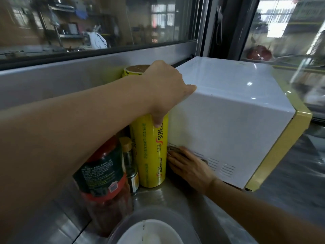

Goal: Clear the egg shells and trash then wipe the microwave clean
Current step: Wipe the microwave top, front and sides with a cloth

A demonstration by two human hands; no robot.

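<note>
Left hand (165,88) gripping yellow "SUN" wrap roll (152,152), right hand (190,166) fingers flat on microwave (233,124).

gap: thin, between microwave (228,124) and yellow wrap roll (151,152) | blocked left: roll, small bottle (129,161), red jar (103,182) | free: counter (175,205) in front

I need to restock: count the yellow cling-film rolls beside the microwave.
2. One roll stands upright against the microwave, gripped by the left hand. A second roll stands behind it, mostly hidden. More may be hidden.
</note>
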